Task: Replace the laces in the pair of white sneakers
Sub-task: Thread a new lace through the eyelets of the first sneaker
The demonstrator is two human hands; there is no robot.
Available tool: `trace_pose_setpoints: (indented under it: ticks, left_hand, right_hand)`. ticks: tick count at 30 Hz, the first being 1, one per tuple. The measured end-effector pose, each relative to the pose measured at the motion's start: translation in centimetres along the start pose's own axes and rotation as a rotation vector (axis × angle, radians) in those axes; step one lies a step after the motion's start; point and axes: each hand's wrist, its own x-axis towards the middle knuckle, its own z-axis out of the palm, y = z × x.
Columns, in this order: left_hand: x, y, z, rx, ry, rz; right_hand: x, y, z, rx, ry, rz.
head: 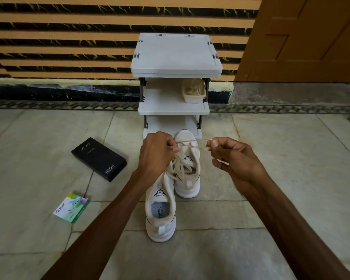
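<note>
Two white sneakers stand on the stone floor, heels toward me. The nearer sneaker [160, 215] has an open collar and its front is hidden under my left wrist. The farther sneaker [187, 168] sits just beyond it, with a cream lace [178, 168] hanging in loose loops over its tongue. My left hand [156, 154] pinches one part of this lace above the shoe. My right hand [233, 156] pinches the other end, and the lace runs taut between the two hands.
A grey three-tier rack [175, 85] stands against the striped wall, with a beige container [193, 90] on its middle shelf. A black phone box [99, 159] and a small green-and-white carton [71, 207] lie on the floor at left. A wooden door [303, 37] is at the right.
</note>
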Motion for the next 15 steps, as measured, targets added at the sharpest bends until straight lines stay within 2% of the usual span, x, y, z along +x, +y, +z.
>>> trace_pose_setpoints:
  ticks: [15]
  left_hand:
    - [-0.51, 0.07, -0.16, -0.014, -0.007, 0.015]
  right_hand:
    - [-0.21, -0.35, 0.35, 0.077, 0.049, 0.042]
